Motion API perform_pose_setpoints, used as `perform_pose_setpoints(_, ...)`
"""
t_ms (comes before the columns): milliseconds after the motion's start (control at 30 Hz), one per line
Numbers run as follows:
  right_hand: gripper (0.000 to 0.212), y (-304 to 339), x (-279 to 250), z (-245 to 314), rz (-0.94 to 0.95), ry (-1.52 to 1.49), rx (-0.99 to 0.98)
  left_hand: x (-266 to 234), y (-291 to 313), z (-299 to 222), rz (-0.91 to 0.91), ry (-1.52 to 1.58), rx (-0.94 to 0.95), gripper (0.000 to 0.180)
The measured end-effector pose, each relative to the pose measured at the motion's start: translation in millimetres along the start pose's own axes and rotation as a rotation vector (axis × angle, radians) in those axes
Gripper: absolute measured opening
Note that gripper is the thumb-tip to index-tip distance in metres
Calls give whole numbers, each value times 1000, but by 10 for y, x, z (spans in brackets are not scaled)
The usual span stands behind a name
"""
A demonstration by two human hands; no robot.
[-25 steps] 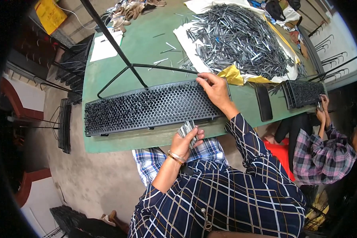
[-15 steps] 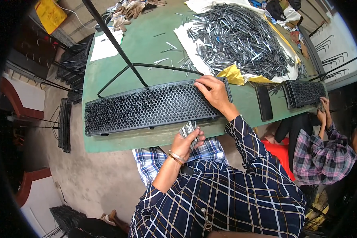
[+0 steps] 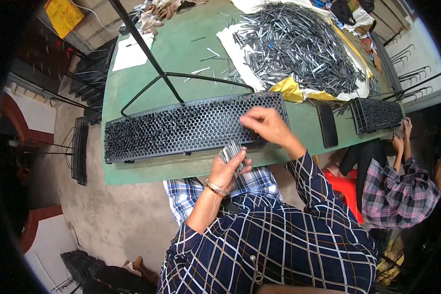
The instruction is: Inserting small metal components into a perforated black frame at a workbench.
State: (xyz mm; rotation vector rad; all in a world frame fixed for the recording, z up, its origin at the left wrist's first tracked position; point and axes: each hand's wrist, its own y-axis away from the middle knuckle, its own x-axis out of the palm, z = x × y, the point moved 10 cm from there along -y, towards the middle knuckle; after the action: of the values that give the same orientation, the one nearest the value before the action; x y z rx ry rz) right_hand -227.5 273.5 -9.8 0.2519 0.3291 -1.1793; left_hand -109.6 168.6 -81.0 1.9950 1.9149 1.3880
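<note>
A long black perforated rack (image 3: 211,126) lies along the near table edge. Its left half is thick with small dark pieces standing in the holes; toward the right, the holes look bare. My left hand (image 3: 223,170) is closed round a bundle of thin grey metal strips (image 3: 231,151) just below the rack's front edge. Over the rack's right part hovers my right hand (image 3: 271,128), its fingers pinched together and slightly blurred. Whatever may be between those fingertips is too small to make out.
Many similar strips are heaped on a white and yellow sheet (image 3: 221,36) at the far right. A black phone (image 3: 328,125) lies right of the rack. Black rods (image 3: 144,46) rise behind it. Paper (image 3: 130,54) lies far left. At right, another person (image 3: 402,191) handles a second rack (image 3: 379,115).
My right hand has moved down from the rack's upper edge toward its middle, nearer the bundle. My left hand still holds the strips.
</note>
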Motion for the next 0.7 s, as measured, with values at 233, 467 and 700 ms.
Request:
perform_pose_setpoints(233,20,309,306,-55,192,-273,103,145,-22,-119,38,-30,85,19)
perform_pose_setpoints(467,18,383,342,-185,162,-408,246,89,-19,-79,-21,-41,93,20)
perform_pose_setpoints(700,17,285,-222,-48,-169,-405,84,39,-47,-42,-83,45,76,19)
